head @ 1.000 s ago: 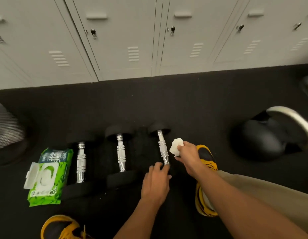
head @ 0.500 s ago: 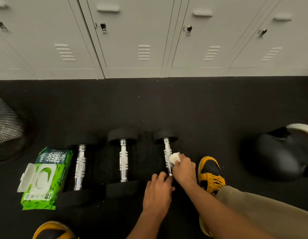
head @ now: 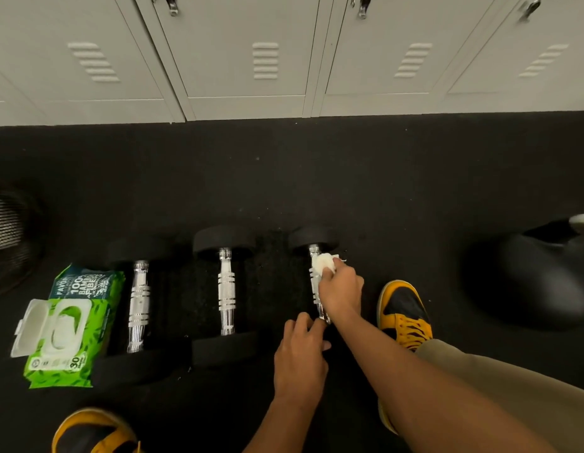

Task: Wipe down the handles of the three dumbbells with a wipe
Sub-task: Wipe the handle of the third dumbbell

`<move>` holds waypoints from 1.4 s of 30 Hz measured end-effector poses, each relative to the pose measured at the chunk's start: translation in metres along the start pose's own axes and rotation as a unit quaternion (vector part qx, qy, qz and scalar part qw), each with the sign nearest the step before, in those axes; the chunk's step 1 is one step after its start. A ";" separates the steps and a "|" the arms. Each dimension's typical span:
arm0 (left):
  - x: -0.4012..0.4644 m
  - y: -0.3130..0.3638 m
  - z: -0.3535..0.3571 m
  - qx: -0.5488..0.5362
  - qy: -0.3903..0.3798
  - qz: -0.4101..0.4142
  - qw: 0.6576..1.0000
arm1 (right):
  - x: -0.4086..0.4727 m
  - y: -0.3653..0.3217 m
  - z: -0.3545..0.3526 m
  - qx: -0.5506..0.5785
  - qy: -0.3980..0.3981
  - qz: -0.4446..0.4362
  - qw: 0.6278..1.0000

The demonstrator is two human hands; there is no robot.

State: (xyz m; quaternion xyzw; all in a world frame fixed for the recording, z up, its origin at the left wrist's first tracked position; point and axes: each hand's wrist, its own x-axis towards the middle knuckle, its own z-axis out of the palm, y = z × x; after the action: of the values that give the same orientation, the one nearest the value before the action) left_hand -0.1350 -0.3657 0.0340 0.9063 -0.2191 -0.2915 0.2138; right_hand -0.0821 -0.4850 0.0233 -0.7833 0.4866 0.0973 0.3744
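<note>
Three black dumbbells with chrome handles lie side by side on the dark floor: the left dumbbell (head: 138, 305), the middle dumbbell (head: 226, 289) and the right dumbbell (head: 313, 238). My right hand (head: 341, 291) presses a crumpled white wipe (head: 324, 263) against the far part of the right dumbbell's handle. The near end of that dumbbell is covered by my left hand (head: 300, 361), which rests on it with fingers curled over the weight.
A green pack of wipes (head: 66, 325) with its lid flipped open lies left of the dumbbells. Yellow-and-black shoes (head: 403, 310) flank me. A black kettlebell (head: 545, 279) stands at right, a mesh object (head: 6, 230) at left, grey lockers (head: 251, 60) behind.
My right hand brought the wipe onto the right dumbbell's handle and slid it toward the far end. My left hand stayed on the near end. The view tilted down.
</note>
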 end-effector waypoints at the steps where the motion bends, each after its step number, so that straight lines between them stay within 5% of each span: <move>1: 0.000 0.001 -0.001 0.000 -0.002 -0.002 1.000 | 0.005 -0.004 0.001 0.002 -0.004 -0.002 1.000; 42: -0.003 0.003 0.001 -0.021 0.015 -0.020 0.999 | 0.001 0.020 -0.006 -0.096 -0.050 -0.057 0.992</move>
State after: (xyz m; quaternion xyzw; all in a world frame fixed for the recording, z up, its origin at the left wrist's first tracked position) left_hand -0.1385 -0.3671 0.0358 0.9100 -0.1915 -0.2869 0.2300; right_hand -0.0999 -0.4945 0.0168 -0.8366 0.4097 0.1612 0.3260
